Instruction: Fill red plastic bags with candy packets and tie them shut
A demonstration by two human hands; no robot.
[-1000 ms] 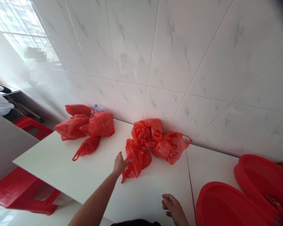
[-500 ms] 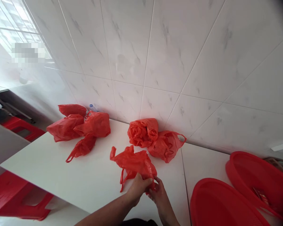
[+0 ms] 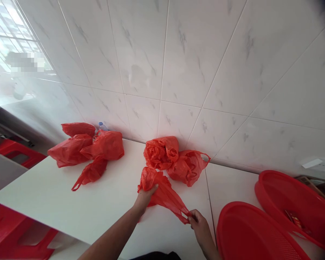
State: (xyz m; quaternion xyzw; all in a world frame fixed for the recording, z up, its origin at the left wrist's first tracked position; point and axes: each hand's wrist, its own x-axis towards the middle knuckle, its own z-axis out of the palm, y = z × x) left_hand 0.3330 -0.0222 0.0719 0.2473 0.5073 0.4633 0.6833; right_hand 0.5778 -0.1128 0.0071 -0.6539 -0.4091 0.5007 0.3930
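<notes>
A thin red plastic bag (image 3: 166, 195) is stretched between my two hands above the white table (image 3: 111, 202). My left hand (image 3: 146, 198) grips its bunched body on the left. At the lower right, my right hand (image 3: 199, 222) pinches the bag's handle end. Just behind lie a crumpled red bag bundle (image 3: 161, 151) and another red bag (image 3: 189, 168) with its handle loop up, both near the wall. Several filled red bags (image 3: 107, 145) are grouped on the left of the table.
Two red plastic baskets (image 3: 249, 231) stand at the right, a small packet in the farther one. A blue-capped bottle (image 3: 102, 125) is behind the left bags. Red stools (image 3: 13, 231) stand beyond the table's left edge. A tiled wall (image 3: 184, 72) runs behind.
My hands have moved apart, the left up and to the left, the right to the right. The bag between them is now pulled out long. The view has shifted slightly.
</notes>
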